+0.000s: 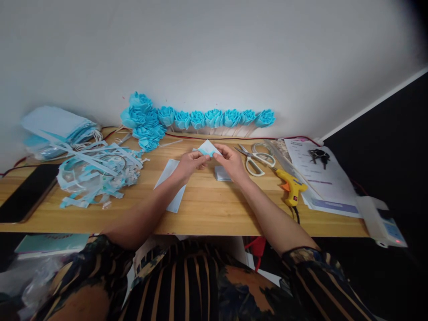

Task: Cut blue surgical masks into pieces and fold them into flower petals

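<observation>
Between my two hands is a small folded blue-and-white sheet (207, 148), its pointed corner facing the wall. My left hand (194, 163) pinches its left edge, and my right hand (230, 161) grips the right edge with the thumb on top. Below my right hand lies a small stack of pale blue pieces (222, 173). A longer pale blue strip (176, 196) rests flat on the table, partly covered by my left forearm. Scissors with white handles (254, 166) lie just right of my right hand.
Blue flowers (214, 118) line the wall. Scraps (100, 174) are heaped at left, beside a phone (28, 191) and a bagged mask stack (60, 127). A yellow glue gun (291, 187), papers (310, 169) and keys (319, 156) lie at right. The wooden table's (214, 223) front edge is near my body.
</observation>
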The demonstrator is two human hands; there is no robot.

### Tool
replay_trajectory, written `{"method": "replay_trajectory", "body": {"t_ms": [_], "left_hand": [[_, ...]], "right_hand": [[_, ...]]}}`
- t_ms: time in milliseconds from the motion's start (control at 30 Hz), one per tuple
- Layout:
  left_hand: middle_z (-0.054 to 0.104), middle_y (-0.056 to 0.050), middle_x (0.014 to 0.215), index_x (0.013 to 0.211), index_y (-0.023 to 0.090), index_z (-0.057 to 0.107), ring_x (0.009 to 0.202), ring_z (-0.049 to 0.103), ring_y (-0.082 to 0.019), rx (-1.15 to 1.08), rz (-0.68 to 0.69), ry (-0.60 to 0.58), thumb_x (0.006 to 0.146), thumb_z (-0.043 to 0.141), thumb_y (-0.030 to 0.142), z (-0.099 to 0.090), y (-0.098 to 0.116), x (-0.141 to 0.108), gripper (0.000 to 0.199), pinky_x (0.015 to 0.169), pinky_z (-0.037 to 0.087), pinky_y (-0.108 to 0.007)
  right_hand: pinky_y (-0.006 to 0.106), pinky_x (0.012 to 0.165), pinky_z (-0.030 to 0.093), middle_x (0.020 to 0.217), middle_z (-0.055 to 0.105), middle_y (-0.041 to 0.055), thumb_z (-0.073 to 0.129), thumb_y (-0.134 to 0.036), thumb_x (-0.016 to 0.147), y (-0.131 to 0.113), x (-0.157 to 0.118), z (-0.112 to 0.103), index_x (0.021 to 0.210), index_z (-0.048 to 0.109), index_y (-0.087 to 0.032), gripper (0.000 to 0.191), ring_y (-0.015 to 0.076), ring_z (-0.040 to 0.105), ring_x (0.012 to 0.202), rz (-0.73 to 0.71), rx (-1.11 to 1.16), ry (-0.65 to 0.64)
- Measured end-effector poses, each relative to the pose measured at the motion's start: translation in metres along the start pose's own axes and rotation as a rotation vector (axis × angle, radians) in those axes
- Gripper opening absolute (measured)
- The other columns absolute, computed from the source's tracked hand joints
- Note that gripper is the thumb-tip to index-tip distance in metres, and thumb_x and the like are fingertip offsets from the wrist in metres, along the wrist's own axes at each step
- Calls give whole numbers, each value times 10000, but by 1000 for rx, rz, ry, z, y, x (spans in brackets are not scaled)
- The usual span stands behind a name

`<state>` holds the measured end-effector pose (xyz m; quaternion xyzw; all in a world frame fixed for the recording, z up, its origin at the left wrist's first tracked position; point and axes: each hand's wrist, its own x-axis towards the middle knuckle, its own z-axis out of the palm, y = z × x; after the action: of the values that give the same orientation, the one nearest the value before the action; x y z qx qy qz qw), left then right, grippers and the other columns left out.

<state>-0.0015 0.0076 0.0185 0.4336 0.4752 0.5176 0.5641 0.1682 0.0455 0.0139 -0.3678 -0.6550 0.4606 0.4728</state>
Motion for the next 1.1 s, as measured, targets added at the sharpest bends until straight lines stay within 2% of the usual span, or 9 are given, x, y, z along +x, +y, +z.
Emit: {"method": "replay_trajectory", "body": {"t_ms": [133,300,433,533,633,767,900,1100], "left_hand": [[678,-28,720,683,161,655,651,578,-118,-53,26,15,696,790,379,-1,1,0,257,655,441,-264],[657,-7,666,729,161,639,624,583,-109,-33,16,19,719,759,350,-2,3,2,225,637,446,-247],[643,6,637,711,154,631,597,571,-99,90,61,-20,710,758,344,-3,4,4,229,608,429,-232],[642,5,642,723,152,642,602,573,-99,71,94,-9,703,763,365,-2,3,4,247,611,434,-232],[649,-5,665,739,150,656,621,581,-105,-22,92,2,702,772,433,0,4,2,308,637,463,-247],[662,-31,695,751,144,676,648,593,-119,-121,19,-55,691,780,518,2,7,-1,393,634,472,-256],[663,-36,693,724,138,692,660,592,-119,-104,19,-65,644,819,477,0,7,-1,370,642,460,-249],[640,-10,642,694,149,693,602,570,-107,-43,37,-31,649,798,429,-3,2,2,303,636,457,-261]], "right_hand": [[408,971,513,1093,746,67,721,-442,763,1,0,2,1159,672,-204,464,220,680,1011,10,44,-58],[378,904,521,1012,743,46,742,-437,744,-3,-1,1,1150,666,-216,469,205,670,956,46,80,-121],[318,767,497,878,709,18,745,-419,734,-6,-1,0,1042,685,-204,380,169,628,800,92,97,-111],[307,727,471,798,670,-3,743,-411,723,-7,-1,1,936,680,-200,306,154,584,733,98,83,-90],[308,733,469,782,652,-12,738,-400,725,-8,-2,2,890,660,-206,267,152,572,729,89,99,-81],[309,752,469,785,646,-17,730,-382,730,-9,-2,3,887,644,-205,252,148,574,734,72,110,-45],[311,765,471,794,653,-19,749,-397,707,-9,-2,3,895,635,-203,293,149,577,743,80,110,-21],[309,789,472,829,673,-8,761,-424,712,-15,-4,2,896,657,-202,306,149,592,772,109,121,-74]]}}
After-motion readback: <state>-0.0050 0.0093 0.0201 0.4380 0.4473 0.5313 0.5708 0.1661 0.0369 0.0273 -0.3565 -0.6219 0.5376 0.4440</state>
